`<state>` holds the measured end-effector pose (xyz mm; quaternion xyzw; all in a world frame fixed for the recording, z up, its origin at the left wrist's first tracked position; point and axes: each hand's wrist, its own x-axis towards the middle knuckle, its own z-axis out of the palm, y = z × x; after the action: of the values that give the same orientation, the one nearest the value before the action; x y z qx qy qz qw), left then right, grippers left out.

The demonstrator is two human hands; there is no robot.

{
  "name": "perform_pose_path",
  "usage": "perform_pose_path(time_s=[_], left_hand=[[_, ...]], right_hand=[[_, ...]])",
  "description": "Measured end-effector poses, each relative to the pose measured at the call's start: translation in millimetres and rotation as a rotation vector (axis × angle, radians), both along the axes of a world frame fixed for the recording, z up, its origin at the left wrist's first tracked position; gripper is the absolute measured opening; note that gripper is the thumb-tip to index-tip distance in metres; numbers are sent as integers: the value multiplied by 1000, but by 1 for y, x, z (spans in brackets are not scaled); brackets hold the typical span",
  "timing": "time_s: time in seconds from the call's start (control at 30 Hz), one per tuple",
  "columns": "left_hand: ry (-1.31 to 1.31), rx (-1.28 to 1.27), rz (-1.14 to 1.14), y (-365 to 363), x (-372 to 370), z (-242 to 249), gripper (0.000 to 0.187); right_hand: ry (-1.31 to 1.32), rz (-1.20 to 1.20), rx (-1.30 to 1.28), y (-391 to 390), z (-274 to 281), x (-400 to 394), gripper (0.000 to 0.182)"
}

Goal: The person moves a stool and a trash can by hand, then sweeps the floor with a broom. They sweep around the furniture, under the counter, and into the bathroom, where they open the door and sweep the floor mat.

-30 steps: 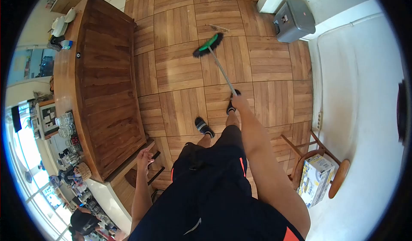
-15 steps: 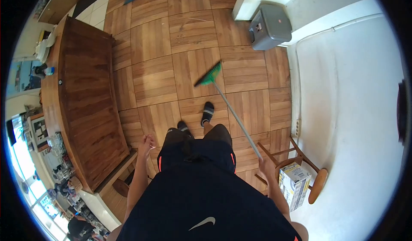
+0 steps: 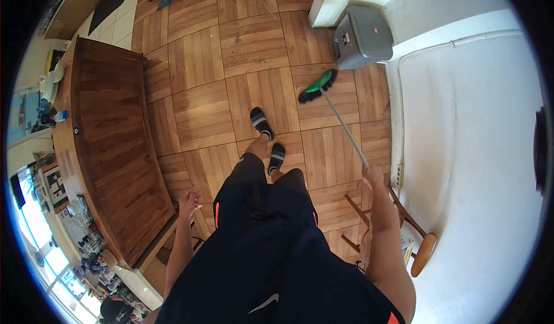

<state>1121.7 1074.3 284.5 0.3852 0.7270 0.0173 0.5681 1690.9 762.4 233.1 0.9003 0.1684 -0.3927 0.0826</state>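
Observation:
A green broom head with dark bristles (image 3: 318, 86) rests on the wooden parquet floor, ahead and to the right of my feet. Its thin grey handle (image 3: 344, 127) slants back to my right hand (image 3: 372, 177), which is closed round the upper end. On the other side, my left hand (image 3: 189, 201) hangs beside the wooden counter, its fingers curled and close together. A small pale bit shows at those fingers, too small to name. My feet in dark striped slippers stand between the counter and the broom.
A grey lidded bin (image 3: 369, 35) stands by the white wall at the upper right. The long wooden counter (image 3: 115, 145) runs along the left. A wooden chair (image 3: 424, 254) is at the lower right, partly behind my right arm. Cups and jars crowd the left.
The broom head has moved right, towards the bin, and my right hand has moved forward with the handle. My left foot has stepped forward. My right arm now covers most of the box on the chair.

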Motion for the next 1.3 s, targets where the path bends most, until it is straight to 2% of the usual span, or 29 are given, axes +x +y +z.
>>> perform_pose_path(time_s=[0.07,0.1,0.2,0.27,0.33,0.4,0.57,0.63,0.73,0.83,0.9,0.93,1.03,1.13,1.2,1.23,1.27,1.3], left_hand=[[18,-3,50,8,4,-4,25],[23,0,75,15,5,-7,25],[5,13,109,51,14,-21,26],[-45,37,164,67,27,-25,26],[-126,71,230,84,43,-25,27],[-134,63,210,87,44,-31,27],[-112,54,269,80,53,-40,30],[-129,62,288,68,61,-32,32],[-61,93,366,54,73,-17,31],[-7,102,486,36,84,1,28],[-15,118,495,32,105,20,27],[-27,122,501,31,118,26,26],[24,118,524,36,147,27,27],[-70,180,586,47,169,13,27],[-83,167,549,61,180,7,27],[-89,154,533,66,186,4,28],[-96,168,533,70,191,0,28],[-106,179,538,72,196,-7,28]], right_hand=[[-94,183,-46,55,-53,47,54],[-95,117,-13,123,-2,43,52],[-148,249,6,223,-39,68,48],[-175,362,-5,277,-39,88,48],[-166,427,-49,317,-13,111,48],[-166,229,-103,352,70,114,51],[-381,352,-145,381,129,193,50],[-456,440,-57,412,125,223,43],[-511,642,52,493,70,265,32],[-493,779,123,591,23,257,27],[-433,916,64,645,35,215,29],[-434,1004,134,663,36,197,27],[-358,1190,313,681,45,166,24],[-285,1086,343,666,61,173,29],[-335,1141,424,632,54,200,28],[-345,1157,402,609,77,204,26],[-344,1156,433,583,66,227,28],[-387,1066,388,525,104,247,29]])
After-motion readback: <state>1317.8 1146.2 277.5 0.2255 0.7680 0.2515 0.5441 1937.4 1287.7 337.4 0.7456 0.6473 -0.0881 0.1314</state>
